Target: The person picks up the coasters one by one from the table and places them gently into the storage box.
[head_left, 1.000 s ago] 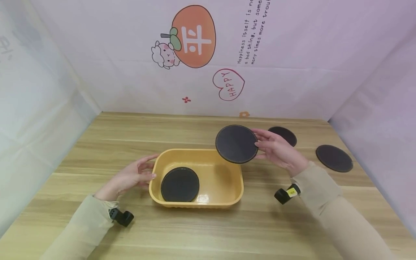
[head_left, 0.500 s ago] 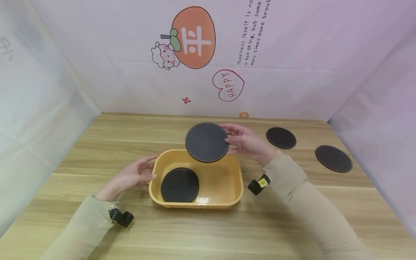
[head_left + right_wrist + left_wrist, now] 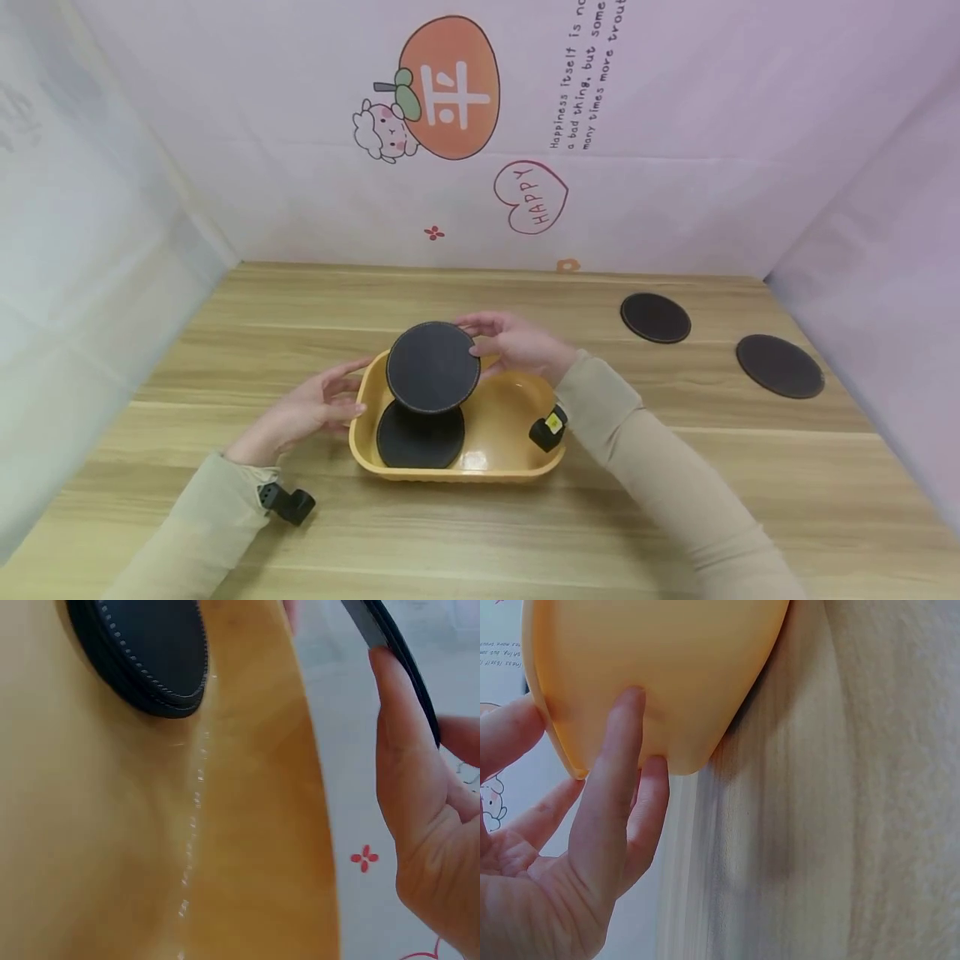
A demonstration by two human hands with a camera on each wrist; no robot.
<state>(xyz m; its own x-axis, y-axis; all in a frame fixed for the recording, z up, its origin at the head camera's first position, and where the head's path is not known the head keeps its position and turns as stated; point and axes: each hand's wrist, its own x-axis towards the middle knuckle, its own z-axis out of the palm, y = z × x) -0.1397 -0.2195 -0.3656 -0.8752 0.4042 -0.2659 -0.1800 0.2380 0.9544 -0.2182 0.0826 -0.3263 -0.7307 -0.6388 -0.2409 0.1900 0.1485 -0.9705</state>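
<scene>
A yellow plastic basin (image 3: 498, 429) stands on the table. My left hand (image 3: 300, 415) holds its left end, thumb over the rim and fingertips against the outer wall (image 3: 682, 667). My right hand (image 3: 519, 346) pinches a round black coaster (image 3: 433, 368) with a stitched edge, tilted above the basin's back left part. In the right wrist view, the thumb (image 3: 401, 742) lies along the held coaster's near face. Under it, a black coaster (image 3: 420, 440) lies inside the basin at the left; its edge looks thick, and whether it is a stack I cannot tell.
Two more black coasters, one at the back (image 3: 656, 317) and one farther right (image 3: 780, 366), lie flat on the wooden table (image 3: 465, 542). White printed cloth (image 3: 660, 200) walls the back and both sides.
My right hand has carried its coaster leftward, from beyond the basin's right end to over its left part, lastly lowering it. The left hand stays at the rim.
</scene>
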